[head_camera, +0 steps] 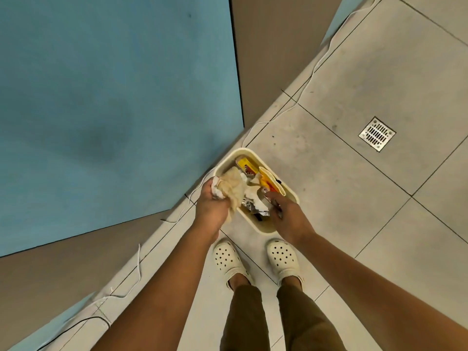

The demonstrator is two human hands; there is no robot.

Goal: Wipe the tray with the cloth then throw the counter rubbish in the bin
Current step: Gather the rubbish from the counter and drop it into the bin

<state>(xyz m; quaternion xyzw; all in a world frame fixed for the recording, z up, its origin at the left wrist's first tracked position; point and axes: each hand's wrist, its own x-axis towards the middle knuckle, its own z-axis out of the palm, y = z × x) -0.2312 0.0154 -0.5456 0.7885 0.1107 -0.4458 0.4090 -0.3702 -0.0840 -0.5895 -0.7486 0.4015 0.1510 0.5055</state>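
Crumpled beige and white paper rubbish (231,188) is gripped in the left hand (211,211), directly over the near-left rim of the cream plastic bin (266,228) on the floor; the right hand (288,215), fingers relaxed, holds nothing.

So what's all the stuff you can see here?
bin: one, cream, on the floor by the counter corner
rubbish: several pieces, yellow, white, silver, inside the bin
crumpled paper: one wad, beige and white, over the bin's left edge
counter: one, blue top
drain: one, silver, in the floor at right
cable: one, white, along the counter base
shoes: two, cream
left hand: grips the crumpled paper
right hand: over the bin, fingers straight
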